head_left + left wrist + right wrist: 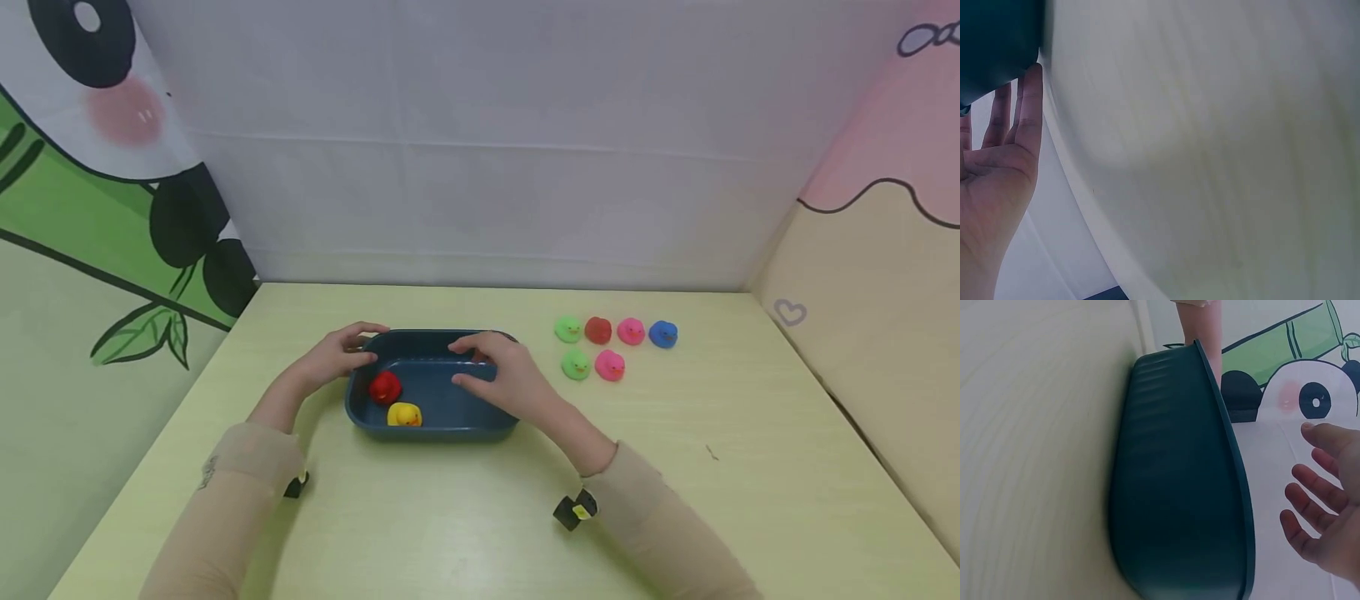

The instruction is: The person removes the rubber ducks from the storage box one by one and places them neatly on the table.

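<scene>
Pale yellow, wood-grained tabletop [450, 517] fills the lower half of the frame. Near its middle we see a dark teal, plastic-looking tray [431, 436]; we judge it light, fairly stiff and a little slippery, best held by the rim at its short ends. The left hand [333, 357] touches the tray's left end, fingers fairly straight against it. The right hand [513, 379] hangs over the tray's right part, thumb and fingers apart with nothing between them.

Smallest are the toy ducks. A red duck [386, 387] and a yellow duck [405, 414] sit in the tray's left part, the red one just beside the left thumb, both well left of the right fingertips. Outside, at right of centre, we count a back row of green duck [568, 329], second red duck [598, 330], pink duck [631, 331] and blue duck [663, 334], with another green duck [576, 364] and another pink duck [610, 365] below, all right of the right hand. We expect them light, perhaps soft, and easily pinched by the body's sides.
</scene>
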Tool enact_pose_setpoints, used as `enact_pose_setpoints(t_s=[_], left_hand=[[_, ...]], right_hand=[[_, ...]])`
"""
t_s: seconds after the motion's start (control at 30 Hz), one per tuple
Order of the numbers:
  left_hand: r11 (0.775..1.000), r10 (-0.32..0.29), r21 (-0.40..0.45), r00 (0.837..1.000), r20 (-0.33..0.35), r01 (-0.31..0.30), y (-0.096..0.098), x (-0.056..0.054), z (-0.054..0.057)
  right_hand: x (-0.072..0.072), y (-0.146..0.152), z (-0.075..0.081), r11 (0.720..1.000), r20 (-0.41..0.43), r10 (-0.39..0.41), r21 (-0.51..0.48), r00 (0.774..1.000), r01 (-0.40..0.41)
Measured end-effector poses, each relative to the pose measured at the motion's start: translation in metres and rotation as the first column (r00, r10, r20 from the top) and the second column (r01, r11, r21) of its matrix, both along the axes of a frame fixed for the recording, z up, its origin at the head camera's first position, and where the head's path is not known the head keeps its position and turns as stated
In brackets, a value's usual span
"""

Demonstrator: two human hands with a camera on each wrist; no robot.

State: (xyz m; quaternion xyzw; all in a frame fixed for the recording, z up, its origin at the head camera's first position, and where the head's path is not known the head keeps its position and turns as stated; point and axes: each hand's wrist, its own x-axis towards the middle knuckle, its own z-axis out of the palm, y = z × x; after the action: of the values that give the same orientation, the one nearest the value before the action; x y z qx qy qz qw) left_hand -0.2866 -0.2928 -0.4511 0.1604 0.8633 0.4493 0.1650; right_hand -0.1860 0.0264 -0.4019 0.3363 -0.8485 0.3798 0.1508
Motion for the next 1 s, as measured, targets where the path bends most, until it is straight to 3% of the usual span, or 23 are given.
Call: enact_pose_setpoints(t_s=[0.3, 0.37, 0.47, 0.63, 1.0], left_hand=[[1.0, -0.005, 0.013, 1.0, 0.018, 0.005, 0.002, 0.0, 0.001], [1.0, -0.01, 0.011, 1.0, 0.023, 0.01, 0.005, 0.005, 0.008], [1.0, -0.013, 0.008, 1.0, 0.023, 0.012, 0.004, 0.005, 0.009], [1.0, -0.01, 0.007, 1.0, 0.018, 0.01, 0.001, 0.001, 0.002], [1.0, -0.022, 0.022, 1.0, 0.002, 0.022, 0.0, 0.0, 0.0]], right_hand=[[-0.004, -0.018, -0.013, 0.997, 0.077, 0.066, 0.045, 0.995, -0.069], [-0.006, -0.022, -0.016, 0.995, 0.098, 0.073, 0.061, 0.993, -0.079], [-0.007, -0.028, -0.02, 0.992, 0.122, 0.076, 0.091, 0.99, -0.087], [-0.01, -0.038, -0.026, 0.982, 0.158, 0.099, 0.141, 0.982, -0.121], [-0.023, -0.052, -0.034, 0.935, 0.237, 0.185, 0.256, 0.954, -0.245]])
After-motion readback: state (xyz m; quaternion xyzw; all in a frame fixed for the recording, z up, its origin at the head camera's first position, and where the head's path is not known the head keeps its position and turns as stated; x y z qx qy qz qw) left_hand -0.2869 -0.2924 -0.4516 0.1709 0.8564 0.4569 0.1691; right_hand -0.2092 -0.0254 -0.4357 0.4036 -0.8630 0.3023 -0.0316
